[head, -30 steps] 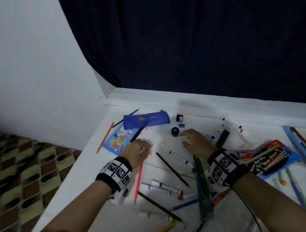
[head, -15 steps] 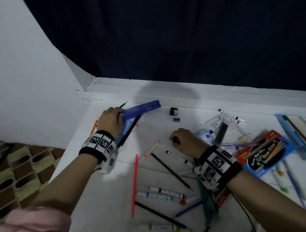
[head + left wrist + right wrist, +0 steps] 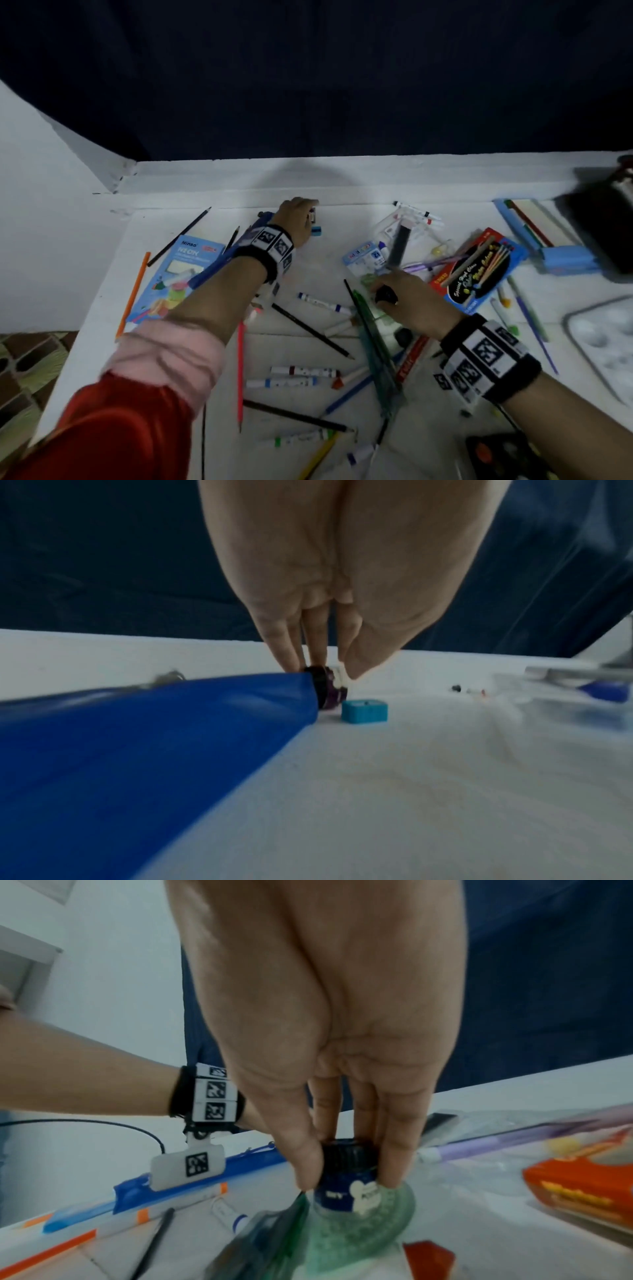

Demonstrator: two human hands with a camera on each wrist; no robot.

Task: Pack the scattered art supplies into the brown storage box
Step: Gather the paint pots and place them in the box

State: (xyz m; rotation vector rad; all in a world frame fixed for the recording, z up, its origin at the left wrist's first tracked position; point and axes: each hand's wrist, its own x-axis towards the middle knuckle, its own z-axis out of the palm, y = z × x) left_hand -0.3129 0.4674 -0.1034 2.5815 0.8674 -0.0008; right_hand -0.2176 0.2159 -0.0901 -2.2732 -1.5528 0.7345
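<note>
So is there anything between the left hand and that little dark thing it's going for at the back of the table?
Nothing visible. The left hand already has its fingertips on the small dark sharpener. The blue pencil pouch lies right against the sharpener on one side, and a small blue block sits just in front.

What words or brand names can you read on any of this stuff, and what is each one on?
"Ninso": top corner of the blue flat pack at the left.
"DIY": label of the small blue bottle the right hand grips.
Script on the red and blue pencil box: too blurred to read.
Letters on the small blue and white box: blurred.
Orange pack lettering: blurred.
Wristband squares: coded markers, not words.
</note>
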